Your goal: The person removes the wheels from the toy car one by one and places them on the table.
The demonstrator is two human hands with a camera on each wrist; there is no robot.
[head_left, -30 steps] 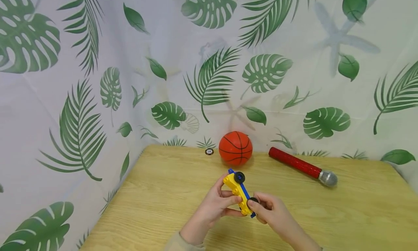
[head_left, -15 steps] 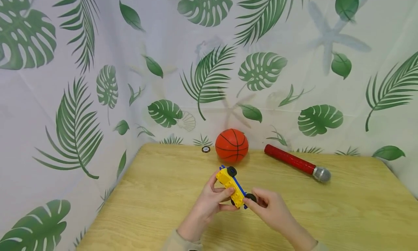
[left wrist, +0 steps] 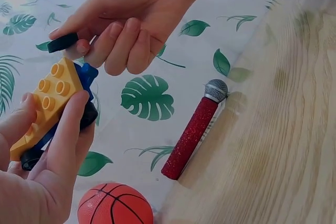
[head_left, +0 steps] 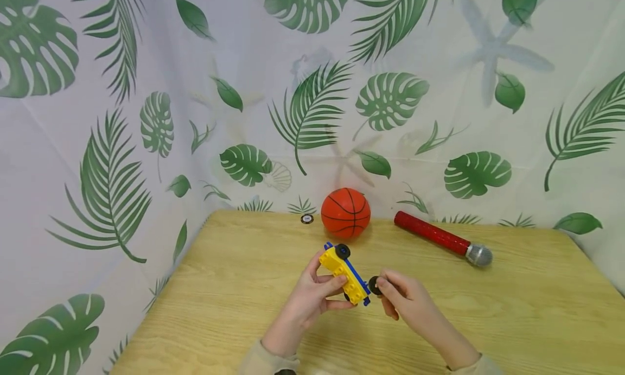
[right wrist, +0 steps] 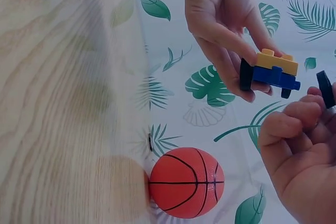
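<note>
Low at centre of the head view, the right hand (head_left: 409, 302) pinches a black wheel (head_left: 374, 286) just apart from the toy car (head_left: 342, 267), which the left hand (head_left: 308, 296) grips round its body. Car and wheel look light and stiff, probably easiest held by body and rim. Mid-frame beyond sits a basketball (head_left: 345, 213); rightward, a microphone (head_left: 433, 234).

car (head_left: 344, 269) 1 | loose wheel (head_left: 374, 286) 1 | ball (head_left: 345, 213) 1 | microphone (head_left: 439, 236) 1 | disc (head_left: 307, 218) 1

toy car (head_left: 345, 269) pt. hidden by L grip (head_left: 312, 299), disc (head_left: 307, 218) print illegible
</note>
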